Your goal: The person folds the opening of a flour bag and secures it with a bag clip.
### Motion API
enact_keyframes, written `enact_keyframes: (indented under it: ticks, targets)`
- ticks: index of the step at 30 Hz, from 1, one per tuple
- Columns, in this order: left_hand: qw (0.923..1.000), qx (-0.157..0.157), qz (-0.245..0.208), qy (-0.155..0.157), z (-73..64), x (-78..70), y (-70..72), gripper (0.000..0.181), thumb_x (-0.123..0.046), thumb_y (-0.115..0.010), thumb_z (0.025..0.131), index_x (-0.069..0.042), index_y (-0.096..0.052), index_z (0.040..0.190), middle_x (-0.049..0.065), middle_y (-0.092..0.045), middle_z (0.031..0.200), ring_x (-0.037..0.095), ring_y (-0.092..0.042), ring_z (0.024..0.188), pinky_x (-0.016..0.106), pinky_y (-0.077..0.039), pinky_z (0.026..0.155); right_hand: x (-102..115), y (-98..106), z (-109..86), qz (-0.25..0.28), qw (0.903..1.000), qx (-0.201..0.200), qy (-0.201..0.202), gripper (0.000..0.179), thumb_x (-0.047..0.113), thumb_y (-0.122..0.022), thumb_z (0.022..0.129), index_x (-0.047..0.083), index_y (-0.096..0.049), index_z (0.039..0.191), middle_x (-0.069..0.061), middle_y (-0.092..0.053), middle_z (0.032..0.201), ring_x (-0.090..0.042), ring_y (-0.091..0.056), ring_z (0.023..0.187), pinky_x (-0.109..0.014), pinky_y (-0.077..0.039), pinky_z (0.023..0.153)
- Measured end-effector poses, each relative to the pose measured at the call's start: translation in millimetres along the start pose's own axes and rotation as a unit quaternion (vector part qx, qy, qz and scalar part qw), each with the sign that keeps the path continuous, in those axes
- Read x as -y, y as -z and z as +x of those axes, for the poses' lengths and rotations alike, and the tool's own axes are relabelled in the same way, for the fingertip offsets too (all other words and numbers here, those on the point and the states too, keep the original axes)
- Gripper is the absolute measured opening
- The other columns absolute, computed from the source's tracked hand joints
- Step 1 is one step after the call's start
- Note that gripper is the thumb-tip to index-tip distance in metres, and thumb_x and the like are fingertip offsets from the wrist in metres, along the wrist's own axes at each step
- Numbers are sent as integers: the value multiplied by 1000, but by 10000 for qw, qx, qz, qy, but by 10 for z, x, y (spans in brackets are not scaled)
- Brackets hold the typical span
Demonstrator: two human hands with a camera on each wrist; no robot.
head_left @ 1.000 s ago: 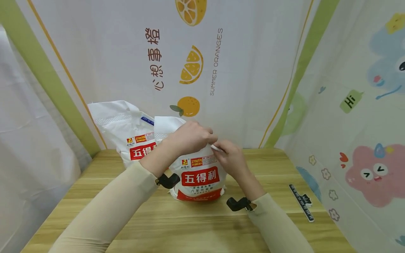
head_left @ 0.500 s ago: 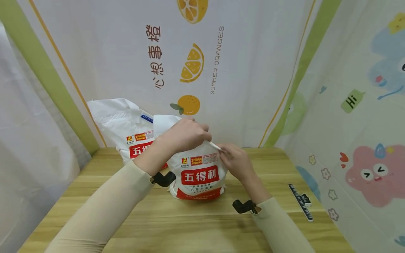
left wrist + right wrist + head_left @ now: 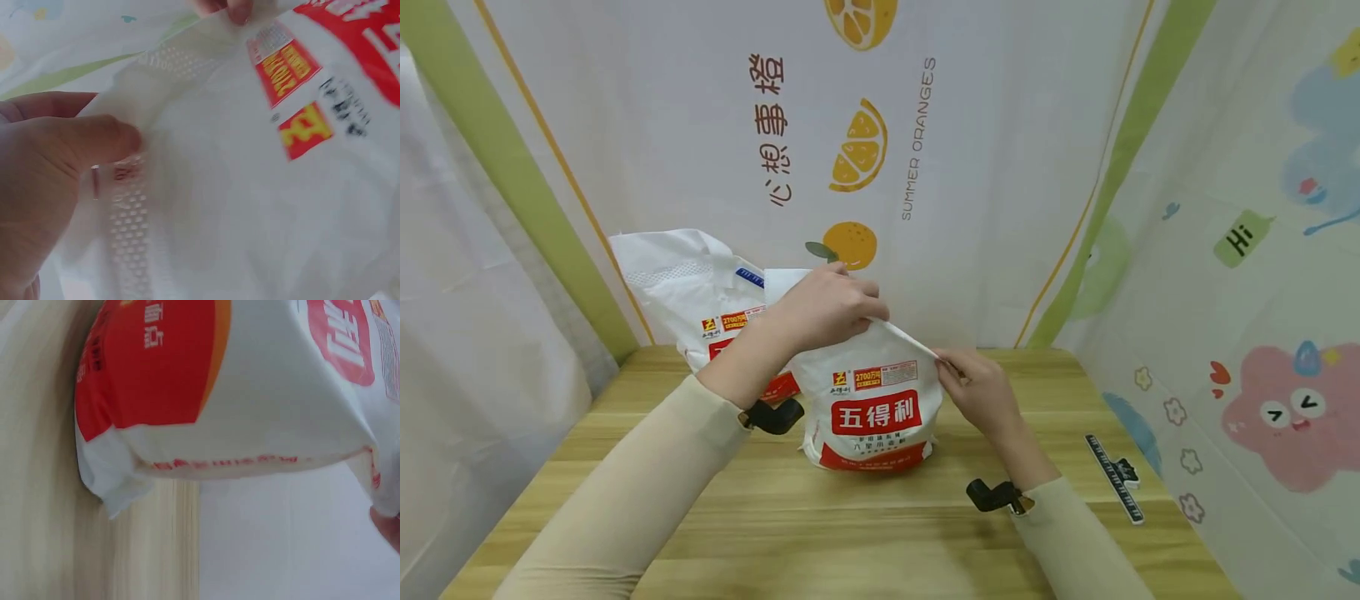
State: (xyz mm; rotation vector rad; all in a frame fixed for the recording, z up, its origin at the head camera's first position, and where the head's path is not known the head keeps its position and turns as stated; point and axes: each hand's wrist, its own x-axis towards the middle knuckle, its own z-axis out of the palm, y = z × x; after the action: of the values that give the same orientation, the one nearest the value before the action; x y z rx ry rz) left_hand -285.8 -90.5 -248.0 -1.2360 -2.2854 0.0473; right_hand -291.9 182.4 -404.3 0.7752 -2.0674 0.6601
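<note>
Near the middle of the head view, we see the front bag [image 3: 876, 414], white with a red label, standing on the wooden table [image 3: 820, 542]. At its top, the left hand [image 3: 830, 309] pinches the bag's edge; in the left wrist view we find its thumb [image 3: 106, 139] laid on the white material beside a dotted band. Lower and to the right, the right hand [image 3: 981, 392] pinches the right end of that same edge, which slopes down in a straight line between the two hands. At centre left, we see the rear bag [image 3: 673, 287] leaning behind the front bag, with a blue strip [image 3: 749, 277] near its top. Toward the lower right lies a black-and-white clip [image 3: 1115, 481]. We see oranges printed on the curtain [image 3: 1000, 167] at upper centre.
</note>
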Motion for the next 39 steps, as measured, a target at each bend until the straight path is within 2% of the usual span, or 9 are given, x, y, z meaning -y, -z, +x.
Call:
enact_keyframes:
  ticks: [2, 5, 10, 14, 18, 21, 26, 32, 39]
  targets:
    - [9999, -102, -92, -102, -12, 14, -6, 15, -6, -85, 93, -17, -87, 104, 1, -79, 93, 20, -72, 81, 37, -53, 76, -15, 4, -28, -62, 10000, 2, 30, 23, -3, -84, 91, 6, -85, 112, -10, -80, 91, -19, -70, 72, -33, -61, 60]
    - [9995, -203, -129, -226, -29, 21, -28, 13, -8, -86, 93, -16, -87, 103, 2, -79, 93, 20, -73, 81, 36, -53, 75, -22, 2, -47, 13, 9999, 35, 97, 23, -3, -83, 93, 5, -84, 114, -11, -81, 94, -19, -71, 73, -31, -62, 61]
    - [9994, -264, -90, -217, -67, 58, -17, 22, -9, -85, 94, -18, -86, 114, 1, -80, 99, 22, -76, 91, 45, -58, 94, -61, 23, -73, 277, 9996, 74, -68, 22, -3, -81, 94, 4, -82, 115, -11, -82, 101, -22, -77, 85, -37, -68, 72]
    - [9994, -230, -169, -190, -87, 97, 0, 27, -8, -84, 95, -19, -85, 120, 2, -80, 102, 23, -76, 98, 50, -58, 102, -99, 54, -144, 115, 9999, 33, -68, 27, -4, -85, 91, 7, -84, 115, -8, -79, 94, -18, -73, 77, -34, -65, 66]
    - [9990, -159, -386, -126, -99, 106, 10, 28, -8, -84, 95, -18, -85, 120, 2, -80, 102, 23, -74, 96, 44, -61, 93, -96, 66, -177, 119, 9999, 7, -90, 28, -5, -84, 91, 7, -84, 116, -7, -78, 91, -19, -73, 75, -33, -65, 64]
    - [9985, -29, -523, -160, -103, 92, 14, 34, -9, -85, 95, -20, -84, 127, 1, -81, 108, 22, -76, 99, 43, -62, 92, -98, 66, -181, 161, 9997, 58, -161, 29, -5, -82, 92, 8, -83, 118, -7, -80, 96, -20, -77, 81, -36, -67, 69]
    - [9975, 183, -499, -475, -85, 22, 21, 42, -9, -86, 95, -28, -82, 133, -4, -83, 112, 17, -78, 100, 38, -59, 85, -124, 86, -227, 199, 9993, 216, -224, 33, -3, -82, 94, 8, -81, 125, -9, -80, 99, -21, -78, 83, -36, -68, 72]
    - [9948, -21, -712, -721, -127, -21, -4, 34, -7, -87, 93, -26, -86, 122, -5, -84, 109, 14, -78, 97, 33, -53, 74, -155, 193, -308, 175, 9984, 415, -336, 39, -4, -80, 94, 8, -78, 132, -10, -80, 107, -23, -79, 89, -40, -68, 76]
    - [9885, -347, -1404, -431, -183, 53, -123, 39, -2, -85, 93, -24, -85, 125, -2, -84, 116, 22, -79, 103, 37, -59, 83, -236, 439, -456, 40, 9987, 256, -442, 41, -7, -77, 94, 5, -77, 133, -11, -80, 113, -25, -80, 91, -43, -67, 73]
